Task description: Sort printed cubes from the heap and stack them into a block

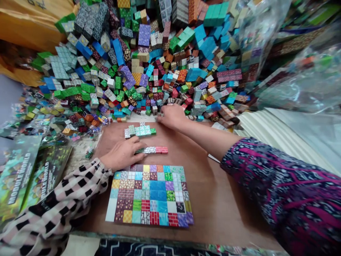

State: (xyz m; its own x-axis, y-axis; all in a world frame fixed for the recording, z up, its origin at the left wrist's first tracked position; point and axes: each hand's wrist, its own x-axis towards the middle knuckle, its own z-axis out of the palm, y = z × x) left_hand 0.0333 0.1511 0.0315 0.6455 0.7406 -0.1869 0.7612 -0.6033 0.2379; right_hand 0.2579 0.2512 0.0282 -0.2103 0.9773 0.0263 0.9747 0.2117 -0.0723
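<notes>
My left hand point(124, 153) lies on the brown board point(207, 202), its thumb and fingers closed around the left end of a short row of printed blocks point(157, 150) with white-grey and red brick patterns. Just above it is a small group of pale green and grey blocks point(143, 131), with a bright green one at its right end. My right hand point(172, 115) reaches to the near edge of the block pile point(160, 85). Its fingers are bent down and pressed together; what they hold, if anything, is hidden. Nearer me sits a flat rectangle of many-coloured printed squares point(158, 192).
Printed "Module World" packs point(20, 174) lie at the left. An orange-yellow bag point(32, 25) stands at the back left, and clear plastic bags point(301, 81) are at the right. A stack of white sheets point(282, 131) lies beside my right forearm.
</notes>
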